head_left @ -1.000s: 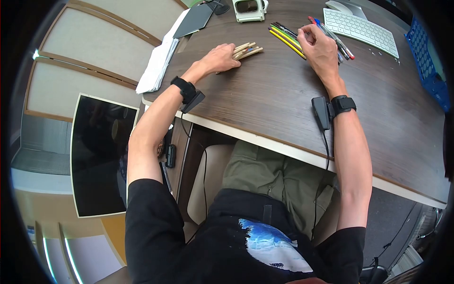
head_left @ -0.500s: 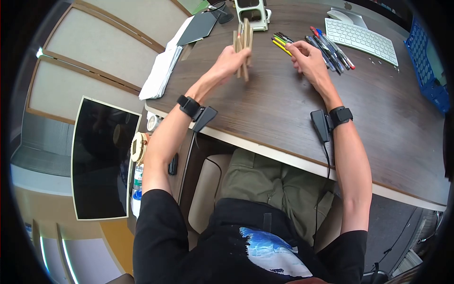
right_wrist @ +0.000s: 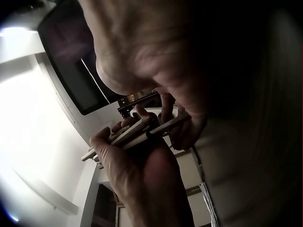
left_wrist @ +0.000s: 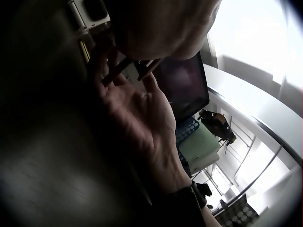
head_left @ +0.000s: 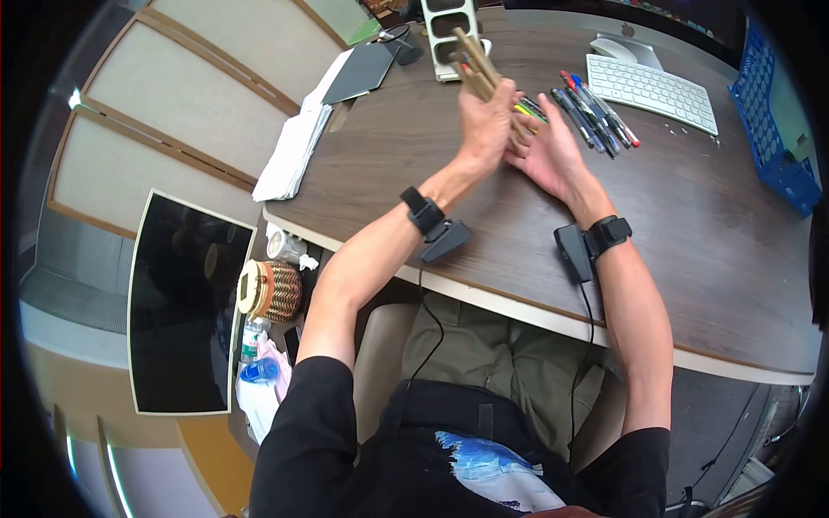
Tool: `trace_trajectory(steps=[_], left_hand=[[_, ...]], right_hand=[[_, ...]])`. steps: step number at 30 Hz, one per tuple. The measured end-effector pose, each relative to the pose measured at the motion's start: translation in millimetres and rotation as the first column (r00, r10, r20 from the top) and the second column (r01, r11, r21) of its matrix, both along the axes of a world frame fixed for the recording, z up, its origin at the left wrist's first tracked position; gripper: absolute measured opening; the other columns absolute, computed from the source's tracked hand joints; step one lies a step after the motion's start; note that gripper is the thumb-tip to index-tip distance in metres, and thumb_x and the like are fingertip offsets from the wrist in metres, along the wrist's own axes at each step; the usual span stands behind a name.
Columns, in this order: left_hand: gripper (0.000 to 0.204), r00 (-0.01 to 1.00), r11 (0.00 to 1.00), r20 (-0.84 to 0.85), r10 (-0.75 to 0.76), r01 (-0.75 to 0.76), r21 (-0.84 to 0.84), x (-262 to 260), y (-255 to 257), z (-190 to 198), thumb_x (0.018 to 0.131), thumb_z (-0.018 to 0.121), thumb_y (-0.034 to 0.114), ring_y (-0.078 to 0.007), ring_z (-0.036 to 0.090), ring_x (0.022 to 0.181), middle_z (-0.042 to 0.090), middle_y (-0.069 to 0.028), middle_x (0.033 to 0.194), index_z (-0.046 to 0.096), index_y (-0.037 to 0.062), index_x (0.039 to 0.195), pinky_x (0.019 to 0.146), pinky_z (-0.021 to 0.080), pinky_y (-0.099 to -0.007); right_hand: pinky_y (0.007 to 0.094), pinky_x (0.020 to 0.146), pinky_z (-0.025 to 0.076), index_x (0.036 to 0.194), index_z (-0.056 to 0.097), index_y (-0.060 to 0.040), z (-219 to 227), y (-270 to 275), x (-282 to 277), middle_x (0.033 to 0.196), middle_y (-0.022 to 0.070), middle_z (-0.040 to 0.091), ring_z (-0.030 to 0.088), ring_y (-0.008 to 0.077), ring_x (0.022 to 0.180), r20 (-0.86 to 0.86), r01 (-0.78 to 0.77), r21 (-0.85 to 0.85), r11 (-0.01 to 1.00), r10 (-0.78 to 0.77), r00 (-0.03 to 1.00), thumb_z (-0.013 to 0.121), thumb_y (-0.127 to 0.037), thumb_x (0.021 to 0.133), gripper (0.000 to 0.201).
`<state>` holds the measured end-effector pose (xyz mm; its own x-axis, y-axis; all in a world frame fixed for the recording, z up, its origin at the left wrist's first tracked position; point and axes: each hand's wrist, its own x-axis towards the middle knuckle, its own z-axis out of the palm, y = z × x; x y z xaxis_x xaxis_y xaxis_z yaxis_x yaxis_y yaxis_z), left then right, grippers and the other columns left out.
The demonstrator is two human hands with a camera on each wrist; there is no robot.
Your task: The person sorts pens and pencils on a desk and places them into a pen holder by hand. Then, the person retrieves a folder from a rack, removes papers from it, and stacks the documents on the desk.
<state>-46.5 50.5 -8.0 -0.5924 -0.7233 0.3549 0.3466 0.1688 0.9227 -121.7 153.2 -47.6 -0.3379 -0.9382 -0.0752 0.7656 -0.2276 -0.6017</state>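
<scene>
Gripping pencils (head_left: pixel 479 57) in curled fingers, left hand (head_left: pixel 486 125) may spill some toward the far edge of the worktop (head_left: pixel 380 168) if its hold slackens, right hand (head_left: pixel 553 157) alongside, fingers loosely extended.

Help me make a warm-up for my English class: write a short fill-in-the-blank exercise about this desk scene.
The hand wrapped around the wooden sticks is the person's ____ one.
In the head view, the keyboard lies to the ____ of the pens.
The perforated basket at the right side of the desk is coloured ____.
Missing words: left; right; blue.
</scene>
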Motion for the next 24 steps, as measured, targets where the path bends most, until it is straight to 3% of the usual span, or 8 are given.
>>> trace_trajectory(steps=[2,6,9,12,16,20,23,24], left_hand=[[0.025,0.998,0.998,-0.044,-0.048,0.046,-0.042,-8.5,7.7,-5.6,0.103,0.071,0.016,-0.0196,0.073,0.09,0.069,-0.0093,0.1,0.059,0.0003,0.118,0.076,0.062,-0.0347],[0.031,0.996,0.985,0.071,-0.05,0.061,-0.163,-14.4,23.7,-7.9,0.097,0.076,0.017,-0.0193,0.069,0.096,0.071,-0.0087,0.102,0.059,0.0004,0.118,0.085,0.058,-0.0372],[0.028,0.97,0.971,0.243,0.033,0.026,-0.237,-12.9,28.4,-14.1,0.097,0.077,0.019,-0.0179,0.069,0.095,0.072,-0.0082,0.099,0.061,0.0014,0.113,0.085,0.058,-0.0372],[0.026,0.978,0.974,0.203,0.049,-0.002,-0.227,-13.9,32.2,-11.3,0.097,0.078,0.02,-0.0147,0.067,0.089,0.071,-0.0061,0.095,0.062,0.002,0.108,0.08,0.057,-0.0373],[0.019,0.999,0.984,0.018,0.037,-0.034,-0.177,-20.5,33.4,-1.3,0.1,0.078,0.015,-0.0115,0.066,0.081,0.07,-0.0022,0.09,0.064,0.0019,0.105,0.072,0.056,-0.0323],[0.021,0.995,0.987,-0.101,-0.013,-0.004,-0.163,-24.3,39.9,-3.7,0.1,0.078,0.013,-0.011,0.067,0.082,0.071,-0.0019,0.093,0.062,0.0037,0.109,0.074,0.057,-0.0317],[0.024,1.0,0.967,-0.003,0.001,-0.001,-0.254,-18.3,43.3,-3.6,0.097,0.081,0.014,-0.0116,0.068,0.082,0.071,-0.0033,0.093,0.062,0.0043,0.108,0.074,0.057,-0.0317],[0.027,0.999,0.972,0.028,0.044,-0.037,-0.231,-15.5,48.0,-0.1,0.094,0.083,0.014,-0.0109,0.067,0.082,0.07,-0.0038,0.092,0.062,0.0046,0.108,0.074,0.057,-0.0312]], right_hand=[[0.0476,0.117,0.046,0.146,0.047,0.0056,-11.9,-5.3,-6.3,0.141,0.0207,0.061,0.059,0.0293,0.135,0.096,0.017,-0.051,0.999,-0.012,0.995,0.051,-0.057,0.112,0.072],[0.0418,0.103,0.053,0.144,0.054,-0.0048,-15.2,-7.9,-7.9,0.13,0.0098,0.062,0.063,0.0231,0.116,0.103,0.154,0.016,0.988,-0.155,0.982,0.044,-0.042,0.116,0.048],[0.0435,0.104,0.055,0.144,0.055,-0.0037,-21.4,-8.0,-14.2,0.13,0.0117,0.064,0.065,0.0242,0.118,0.067,0.188,0.009,0.982,-0.188,0.98,0.039,-0.033,0.117,0.043],[0.0453,0.109,0.054,0.144,0.055,-0.0023,-30.3,-15.7,-21.9,0.136,0.0138,0.065,0.065,0.0264,0.124,0.115,0.079,-0.126,0.989,-0.065,0.991,0.039,-0.032,0.117,0.044],[0.0469,0.118,0.048,0.152,0.05,0.0018,-23.5,-7.8,-25.1,0.15,0.0177,0.061,0.061,0.0305,0.136,0.136,0.064,-0.105,0.992,-0.049,0.989,0.043,-0.035,0.116,0.052],[0.0482,0.122,0.046,0.155,0.048,0.0011,-16.9,-4.1,-18.3,0.153,0.0187,0.06,0.059,0.0323,0.142,0.166,0.032,-0.161,0.986,-0.005,0.986,0.042,-0.034,0.116,0.053],[0.0504,0.12,0.051,0.157,0.046,0.0063,-16.8,-5.3,-14.3,0.15,0.0307,0.06,0.064,0.041,0.136,0.127,0.101,-0.197,0.975,-0.077,0.989,0.034,-0.036,0.12,0.057],[0.0488,0.118,0.052,0.156,0.047,0.0065,-23.1,-9.2,-18.6,0.148,0.0301,0.062,0.065,0.0397,0.134,0.141,0.121,-0.194,0.974,-0.094,0.985,0.034,-0.034,0.12,0.056]])
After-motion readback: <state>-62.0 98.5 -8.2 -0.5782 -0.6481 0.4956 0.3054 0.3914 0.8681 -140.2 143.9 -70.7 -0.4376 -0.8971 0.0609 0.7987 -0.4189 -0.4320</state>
